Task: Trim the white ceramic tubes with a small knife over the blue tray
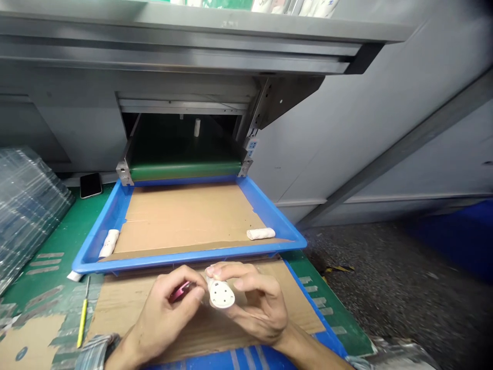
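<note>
Both hands hold the work clear of the table (57, 231): the right hand (256, 303) grips a white oval housing (221, 294), and the left hand (165, 316) pinches a red piece (180, 292) against it. Ahead, a blue tray (115, 216) lined with cardboard (185, 216) carries two white rolls (261, 234), set apart along its edges.

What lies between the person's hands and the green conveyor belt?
The head view shows a blue plastic tray lined with brown cardboard between the left hand, the right hand and the green conveyor belt.
</note>
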The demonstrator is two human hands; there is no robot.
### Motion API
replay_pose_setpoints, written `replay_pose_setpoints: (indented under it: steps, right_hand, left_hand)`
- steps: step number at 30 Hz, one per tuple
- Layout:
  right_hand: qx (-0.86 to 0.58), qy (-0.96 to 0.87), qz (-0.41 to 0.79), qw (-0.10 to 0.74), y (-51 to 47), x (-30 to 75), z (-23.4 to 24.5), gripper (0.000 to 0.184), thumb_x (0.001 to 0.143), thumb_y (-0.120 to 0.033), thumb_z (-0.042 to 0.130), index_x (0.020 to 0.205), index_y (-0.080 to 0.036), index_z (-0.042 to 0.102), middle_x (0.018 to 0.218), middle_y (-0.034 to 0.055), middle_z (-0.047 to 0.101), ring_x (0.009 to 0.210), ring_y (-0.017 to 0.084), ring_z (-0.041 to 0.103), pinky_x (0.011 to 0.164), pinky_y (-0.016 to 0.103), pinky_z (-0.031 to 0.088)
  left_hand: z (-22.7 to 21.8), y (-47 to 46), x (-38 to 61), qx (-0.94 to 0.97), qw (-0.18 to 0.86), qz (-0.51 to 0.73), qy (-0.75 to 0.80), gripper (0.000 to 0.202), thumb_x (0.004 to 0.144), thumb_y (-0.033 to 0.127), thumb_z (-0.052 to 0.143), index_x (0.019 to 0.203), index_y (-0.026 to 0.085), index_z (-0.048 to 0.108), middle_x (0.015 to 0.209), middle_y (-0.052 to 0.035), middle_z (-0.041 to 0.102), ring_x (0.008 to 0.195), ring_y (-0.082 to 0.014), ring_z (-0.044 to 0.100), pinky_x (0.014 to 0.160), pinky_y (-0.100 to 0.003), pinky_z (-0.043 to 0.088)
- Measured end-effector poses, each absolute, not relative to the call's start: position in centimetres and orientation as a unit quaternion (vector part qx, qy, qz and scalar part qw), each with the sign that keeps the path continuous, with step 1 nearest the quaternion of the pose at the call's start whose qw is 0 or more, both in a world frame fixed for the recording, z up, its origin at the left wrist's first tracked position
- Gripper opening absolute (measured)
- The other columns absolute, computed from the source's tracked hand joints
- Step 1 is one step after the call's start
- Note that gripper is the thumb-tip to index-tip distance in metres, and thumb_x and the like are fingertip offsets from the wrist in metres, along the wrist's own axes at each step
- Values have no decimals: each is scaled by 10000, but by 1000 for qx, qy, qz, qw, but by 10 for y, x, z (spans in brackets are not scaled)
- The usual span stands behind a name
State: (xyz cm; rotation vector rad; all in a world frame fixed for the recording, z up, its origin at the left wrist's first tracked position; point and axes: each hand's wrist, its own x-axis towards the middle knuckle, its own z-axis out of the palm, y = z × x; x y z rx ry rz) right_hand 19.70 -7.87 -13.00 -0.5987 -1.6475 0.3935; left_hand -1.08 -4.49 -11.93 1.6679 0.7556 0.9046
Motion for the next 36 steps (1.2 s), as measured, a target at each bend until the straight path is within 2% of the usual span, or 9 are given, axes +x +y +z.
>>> replay_pose_setpoints:
  steps: [3, 6, 8, 11, 17, 22, 26, 32, 36]
  right_hand:
    - [-238, -724, 168, 626, -78, 198, -128, 498, 1040, -185, 707, 1477, -328, 515, 1201, 93, 791, 1092, 255, 806, 932, 471, 715]
    - [-257, -743, 153, 599, -77, 198, -127, 650, 1027, -128, 706, 1592, -316, 447, 1245, 98, 795, 1145, 253, 794, 993, 465, 694]
    - [-280, -760, 137, 571, -77, 196, -127, 775, 1007, -79, 711, 1661, -314, 369, 1247, 98, 804, 1149, 254, 796, 1013, 458, 685]
    - [-293, -772, 160, 542, -77, 195, -128, 835, 1008, -43, 675, 1700, -326, 302, 1261, 82, 806, 1178, 236, 788, 1063, 443, 663]
    - [-359, -646, 354, 573, -69, 196, -127, 557, 1107, -307, 603, 1641, -279, 446, 1657, 150, 529, 1545, 273, 508, 1274, 505, 465]
    - [-307, -527, 578, 541, -61, 199, -117, 527, 1077, -509, 652, 1511, -218, 583, 1368, 193, 755, 1168, 292, 802, 968, 448, 697]
    - [-349, -535, 483, 599, -62, 200, -118, 473, 973, -473, 815, 1352, -241, 653, 1280, 155, 800, 1115, 285, 820, 910, 405, 713]
    - [-412, -673, 248, 561, -67, 200, -120, 274, 993, -277, 789, 1266, -290, 762, 1209, 72, 823, 1118, 244, 799, 961, 354, 685]
    - [-386, -737, 157, 531, -66, 200, -117, 343, 1031, -182, 711, 1352, -301, 726, 1188, 63, 820, 1082, 247, 787, 923, 390, 674]
  left_hand:
    - [-127, -47, -14, 706, 506, 422, 260, 138, 1015, 344, 713, 1013, 206, 727, 678, 19, 614, 567, -108, 485, 539, -199, 402]
    - [-132, -47, -14, 734, 434, 482, 203, 409, 996, 354, 774, 1371, 271, 633, 697, 36, 646, 514, -100, 478, 493, -193, 395]
    - [-132, -45, -14, 775, 361, 488, 175, 468, 1015, 308, 754, 1456, 301, 596, 800, -3, 721, 571, -119, 578, 559, -205, 487]
    - [-130, -42, -14, 812, 275, 485, 170, 335, 1048, 202, 681, 1373, 274, 650, 844, -30, 741, 675, -146, 672, 678, -228, 569]
    - [-128, -42, -17, 848, 110, 490, 170, 350, 1069, 76, 527, 1358, 252, 613, 746, 2, 666, 559, -121, 532, 533, -216, 414]
    - [-134, -44, -13, 885, 108, 418, 173, 172, 1106, 192, 528, 1232, 273, 611, 721, 28, 622, 557, -123, 520, 540, -237, 374]
    - [-142, -45, -16, 809, 244, 471, 255, 436, 1084, 614, 523, 1290, 230, 525, 813, 0, 610, 622, -150, 550, 598, -257, 458]
    - [-140, -40, -16, 790, 292, 458, 285, 251, 1161, 281, 358, 999, 227, 543, 827, -25, 623, 713, -159, 579, 713, -269, 478]
    - [-134, -37, -14, 802, 225, 454, 317, 269, 1158, 315, 414, 966, 215, 574, 773, -13, 653, 638, -142, 598, 651, -245, 459]
